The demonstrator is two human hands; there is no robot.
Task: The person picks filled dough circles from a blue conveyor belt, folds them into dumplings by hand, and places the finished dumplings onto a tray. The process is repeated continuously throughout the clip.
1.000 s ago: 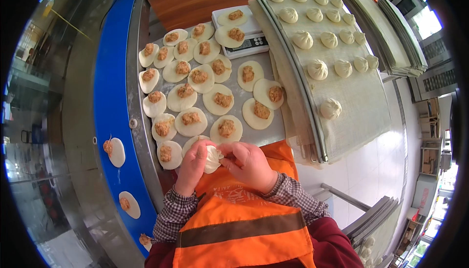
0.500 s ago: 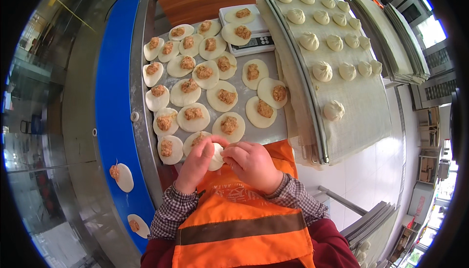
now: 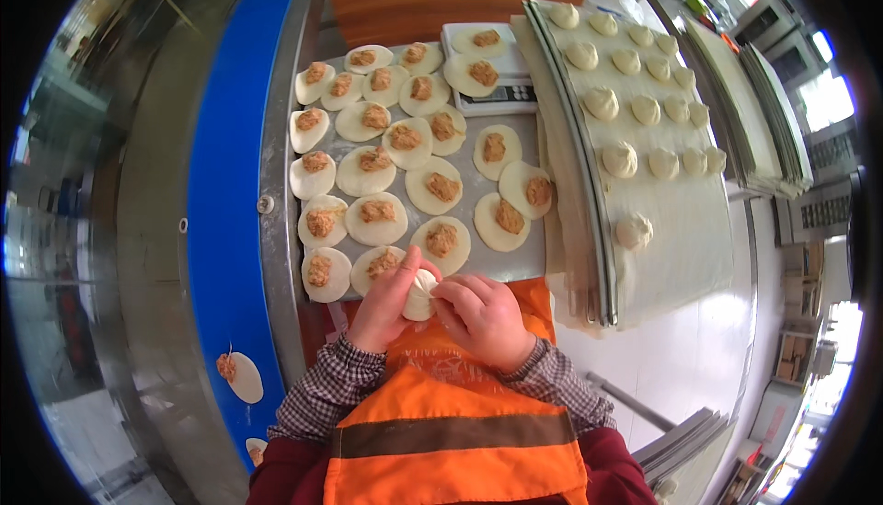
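A white pleated bun is held between my hands, just above the orange apron. My left hand cups it from the left side, thumb along its upper edge. With pinched fingertips, my right hand grips the gathered dough at the bun's right side. Just beyond my hands, several flat dough rounds topped with minced filling lie on a metal table. The closest are one round partly behind my left hand and another dough round a little farther off.
At right, a cloth-lined tray bears rows of pleated buns. A white digital scale stands at the table's back with filled rounds on it. Along the left runs a blue conveyor belt carrying filled dough. Stacked trays stand farther right.
The pleated bun has turned in my hands, and its folds now show upward. My view has shifted, and the filled rounds on the blue belt sit nearer its lower end.
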